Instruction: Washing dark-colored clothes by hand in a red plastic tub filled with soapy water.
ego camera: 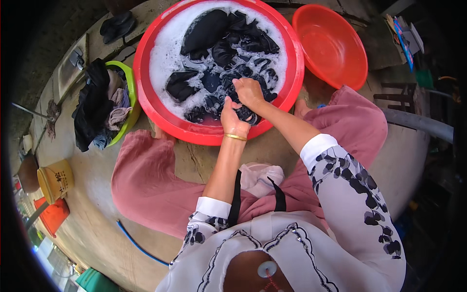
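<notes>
A large red plastic basin [146, 98] in front of me holds sudsy water and dark cloth. My left hand [235, 118], with a gold bangle at its wrist, is near the basin's front rim and grips a bunch of wet black cloth [245, 112]. Just above it, my right hand [250, 91] closes on the same cloth. More black garments [209, 31] float among white foam [166, 47] towards the far side. How much cloth lies under the water is hidden.
At left, a lime-green basin [133, 85] carries piled clothes. A second red basin [330, 43] leans at the right. A yellow bucket [56, 180] and a blue hose [138, 242] are on the concrete floor. A dark wooden stool [396, 96] stands farther right.
</notes>
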### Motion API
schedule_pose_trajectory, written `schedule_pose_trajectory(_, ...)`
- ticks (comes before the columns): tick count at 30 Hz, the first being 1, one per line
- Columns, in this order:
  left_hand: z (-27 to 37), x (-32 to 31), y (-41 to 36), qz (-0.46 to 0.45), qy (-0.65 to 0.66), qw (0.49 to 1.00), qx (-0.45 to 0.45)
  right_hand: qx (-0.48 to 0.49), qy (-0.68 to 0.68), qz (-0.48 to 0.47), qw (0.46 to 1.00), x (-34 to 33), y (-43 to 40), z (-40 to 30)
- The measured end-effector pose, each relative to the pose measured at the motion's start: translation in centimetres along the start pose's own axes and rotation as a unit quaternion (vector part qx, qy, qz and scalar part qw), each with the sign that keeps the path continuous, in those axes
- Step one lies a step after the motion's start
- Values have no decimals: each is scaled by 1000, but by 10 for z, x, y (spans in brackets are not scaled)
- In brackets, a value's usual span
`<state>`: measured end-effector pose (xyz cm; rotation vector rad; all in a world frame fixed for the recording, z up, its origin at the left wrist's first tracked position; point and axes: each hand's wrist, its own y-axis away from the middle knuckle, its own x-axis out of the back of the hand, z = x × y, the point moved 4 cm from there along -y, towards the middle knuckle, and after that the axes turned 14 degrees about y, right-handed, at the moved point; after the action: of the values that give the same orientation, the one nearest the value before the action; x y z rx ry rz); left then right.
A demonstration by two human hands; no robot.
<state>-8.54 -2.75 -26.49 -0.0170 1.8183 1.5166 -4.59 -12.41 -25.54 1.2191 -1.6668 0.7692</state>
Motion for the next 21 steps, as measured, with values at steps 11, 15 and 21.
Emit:
schedule_pose_trajectory(11, 180, -125, 31, -91, -235, 891, -378, -121, -259, -219, 933, -4, -29, 115)
schedule_pose_trajectory(15, 205, -156, 50, -127, -335, 853, -379, -95, 65, -240, 964, -43, 26, 100)
schedule_pose_trajectory(21, 214, -208, 93, -214, -472, 755, -402, -68, 145, -211, 964, -48, 24, 84)
